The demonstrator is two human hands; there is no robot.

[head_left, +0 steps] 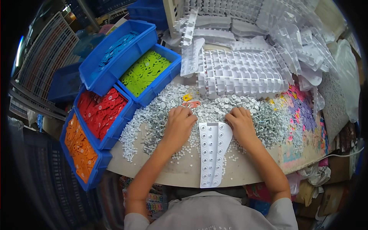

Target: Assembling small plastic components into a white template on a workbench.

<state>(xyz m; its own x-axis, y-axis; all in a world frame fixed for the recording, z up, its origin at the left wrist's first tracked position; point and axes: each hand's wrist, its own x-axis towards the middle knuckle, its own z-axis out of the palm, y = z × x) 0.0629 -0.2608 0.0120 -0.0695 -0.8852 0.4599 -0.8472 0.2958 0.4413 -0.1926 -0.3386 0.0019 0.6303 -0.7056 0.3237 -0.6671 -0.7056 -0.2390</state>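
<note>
My left hand (179, 125) reaches into the heap of small parts, its fingers bent and pressed together at the pile. My right hand (241, 124) is curled the same way at the white round caps (226, 102). Whatever either hand pinches is too small or hidden to make out. Between the hands a white plastic strip (210, 153) with rows of round sockets lies lengthwise, its near end at the table edge. Just beyond my left fingers are a salmon-coloured flat piece (191, 104) and a yellow piece (187, 97). Loose metal screws (155, 124) spread around my left wrist.
Blue bins at left hold orange (79, 147), red (100, 115), green (145, 73) and blue (119, 50) flat pieces. White moulded strips (241, 71) are stacked at the back. Purple and pink pieces (303, 111) lie right. Tiny white discs (184, 151) dot the table (168, 172).
</note>
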